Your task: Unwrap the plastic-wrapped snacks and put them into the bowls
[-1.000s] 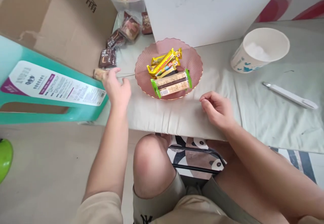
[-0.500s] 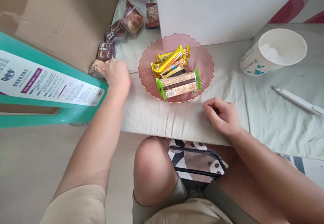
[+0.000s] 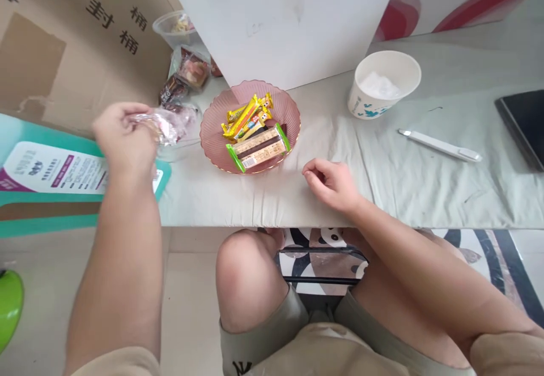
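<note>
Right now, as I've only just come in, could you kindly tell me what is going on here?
A person's left hand is holding a clear-wrapped snack, its contents blurred. The right hand is loosely curled near the cloth's front edge, with nothing visible in it. Between them, the pink bowl holds yellow packets and a green-ended bar. A paper cup stands farther right.

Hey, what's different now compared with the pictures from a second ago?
The left hand has taken hold of a clear-wrapped snack beside the cardboard box and moved left, in front of the teal container. The camera view has shifted too. The right hand stays loosely curled beside the pink bowl; the bowl's snack bars and the paper cup look unchanged.
</note>
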`<state>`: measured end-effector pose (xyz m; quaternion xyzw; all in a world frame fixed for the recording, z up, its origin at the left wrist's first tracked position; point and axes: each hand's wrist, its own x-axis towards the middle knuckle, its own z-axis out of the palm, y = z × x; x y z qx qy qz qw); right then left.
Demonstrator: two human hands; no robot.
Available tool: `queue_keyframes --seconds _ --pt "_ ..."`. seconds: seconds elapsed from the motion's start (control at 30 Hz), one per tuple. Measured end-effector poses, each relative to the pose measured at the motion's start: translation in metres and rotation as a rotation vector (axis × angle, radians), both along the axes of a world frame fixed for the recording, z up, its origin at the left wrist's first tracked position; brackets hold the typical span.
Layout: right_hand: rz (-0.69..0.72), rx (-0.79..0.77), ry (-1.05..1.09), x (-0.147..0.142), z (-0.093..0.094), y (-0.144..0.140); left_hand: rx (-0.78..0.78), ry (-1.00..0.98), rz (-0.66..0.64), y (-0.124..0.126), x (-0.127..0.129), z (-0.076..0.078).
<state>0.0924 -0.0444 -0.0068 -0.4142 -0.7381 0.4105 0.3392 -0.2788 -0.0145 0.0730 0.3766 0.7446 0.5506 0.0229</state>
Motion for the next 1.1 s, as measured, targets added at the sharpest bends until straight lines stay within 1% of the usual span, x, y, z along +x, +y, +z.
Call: queue_keyframes --seconds 0.07,0.13,0.17,0.2,0.23,0.27,0.3,0.33,0.4,0.43,0.5,0.57,0.67,0.73,0.77,0.83,0.93,1.03,1.1 --pt "-0.005 -0.007 0.016 0.004 0.001 0.001 0.191 0.013 -0.064 -0.013 0.015 0.018" --pt "-0.022 -0.024 0.054 0.010 0.002 0.002 0.358 -0.001 -0.191 -0.029 0.039 0.036" --pt "-0.037 -0.043 0.091 0.013 0.002 0.003 0.370 -0.056 -0.318 -0.036 0.055 0.043" --pt "-0.055 -0.074 0.147 0.017 0.001 0.004 0.449 -0.122 -0.395 -0.041 0.072 0.048" --pt "-0.077 -0.117 0.222 0.021 0.001 0.006 0.457 -0.200 -0.488 -0.045 0.091 0.049" --pt "-0.101 -0.175 0.310 0.025 0.000 0.009 0.421 -0.255 -0.537 -0.047 0.111 0.047" --pt "-0.123 -0.244 0.401 0.030 -0.002 0.012 0.385 -0.312 -0.566 -0.046 0.131 0.041" --pt "-0.136 -0.313 0.484 0.035 -0.003 0.015 0.306 -0.390 -0.591 -0.044 0.151 0.032" --pt "-0.128 -0.414 0.594 0.046 -0.006 0.022 0.100 -0.507 -0.677 -0.036 0.187 0.008" --pt "-0.109 -0.436 0.616 0.051 -0.006 0.025 0.007 -0.539 -0.729 -0.032 0.202 -0.006" --pt "-0.063 -0.434 0.623 0.062 -0.006 0.028 -0.104 -0.603 -0.814 -0.023 0.226 -0.034" --pt "-0.028 -0.420 0.598 0.071 -0.003 0.027 -0.136 -0.690 -0.864 -0.016 0.241 -0.057" --pt "-0.013 -0.429 0.547 0.079 0.002 0.027 -0.108 -0.828 -0.909 -0.011 0.252 -0.086" --pt "-0.058 -0.443 0.527 0.081 0.004 0.028 -0.098 -0.899 -0.954 -0.011 0.257 -0.101" --pt "-0.104 -0.445 0.523 0.082 0.004 0.029 -0.097 -0.912 -0.986 -0.012 0.260 -0.107" --pt "-0.224 -0.440 0.506 0.081 0.002 0.031 -0.088 -0.843 -1.064 -0.013 0.267 -0.116" --pt "-0.366 -0.387 0.419 0.077 -0.001 0.030 -0.003 -0.541 -1.147 -0.012 0.277 -0.123" --pt "-0.412 -0.254 0.273 0.073 0.000 0.026 0.101 -0.228 -1.125 -0.010 0.281 -0.124" --pt "-0.376 -0.152 0.199 0.073 0.002 0.024 0.123 -0.087 -1.063 -0.007 0.277 -0.123"
